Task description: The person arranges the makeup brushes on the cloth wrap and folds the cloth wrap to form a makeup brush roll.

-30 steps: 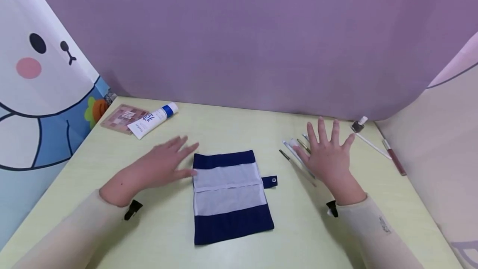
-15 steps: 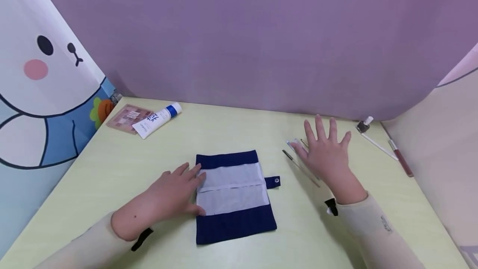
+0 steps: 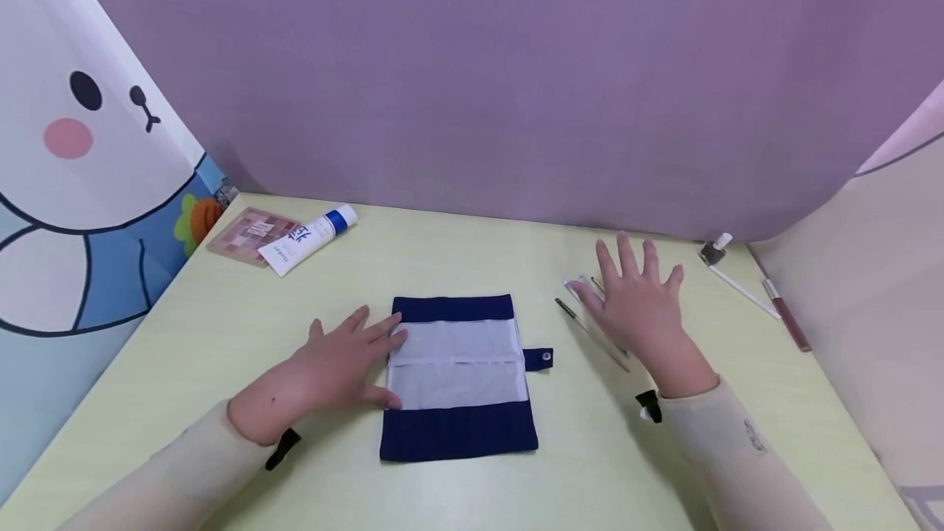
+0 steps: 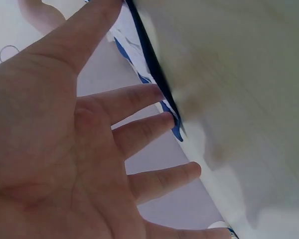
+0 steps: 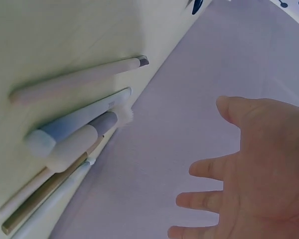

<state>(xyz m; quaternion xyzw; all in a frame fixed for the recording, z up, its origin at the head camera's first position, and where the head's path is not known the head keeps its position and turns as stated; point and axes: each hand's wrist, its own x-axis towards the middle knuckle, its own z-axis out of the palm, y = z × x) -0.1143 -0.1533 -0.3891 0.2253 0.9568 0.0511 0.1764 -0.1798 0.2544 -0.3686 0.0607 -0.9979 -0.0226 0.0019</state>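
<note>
A navy and pale-grey cloth pouch (image 3: 459,430) lies spread on the table, its snap tab (image 3: 538,359) pointing right. My left hand (image 3: 332,371) rests at the pouch's left edge, thumb and fingers spread over the border. The left wrist view shows the pouch's dark edge (image 4: 150,59) right at those fingertips. My right hand (image 3: 640,314) hovers with fingers splayed and holds nothing. Several slender brushes lie under and beside it, among them a thin dark-tipped brush (image 3: 590,333). In the right wrist view a fluffy white brush (image 5: 72,148) and a blue-white stick (image 5: 79,122) lie side by side.
At the back left, a white squeeze tube (image 3: 306,242) overlaps a pink checkered palette (image 3: 247,234). Towards the right edge are a small dark bottle with a white cap (image 3: 713,251), a white stick (image 3: 745,292) and a reddish-brown tube (image 3: 789,319). A purple curtain (image 3: 472,88) hangs behind.
My left hand has come down and right onto the pouch's left edge. The pouch has turned slightly and now lies straighter. My right hand stays spread over the brushes.
</note>
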